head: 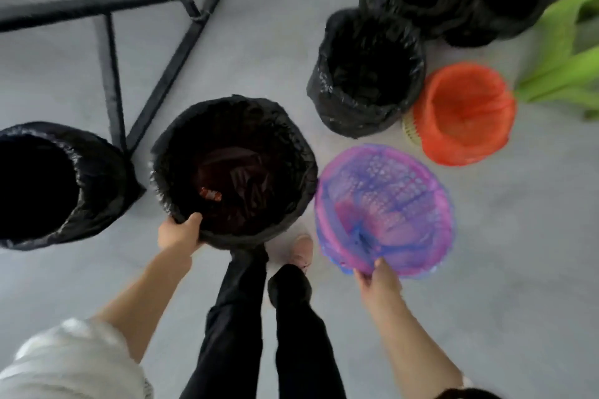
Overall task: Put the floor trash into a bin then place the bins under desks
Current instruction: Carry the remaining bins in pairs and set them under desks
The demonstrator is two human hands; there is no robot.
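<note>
The black-lined bin (pixel 233 168) near the middle of the floor, with a scrap of red trash (pixel 210 194) at its bottom, and the purple mesh bin (pixel 385 209) just to its right are both held at their near rims, so the step in hand looks like carrying bins off to the desks. The left hand (pixel 180 232) curls over the black liner's edge and the right hand (pixel 377 277) pinches the purple rim, both arms reaching down and forward. Next each bin must be lifted and steered toward the black desk frame (pixel 162 42) at far left (other bins wait far right).
</note>
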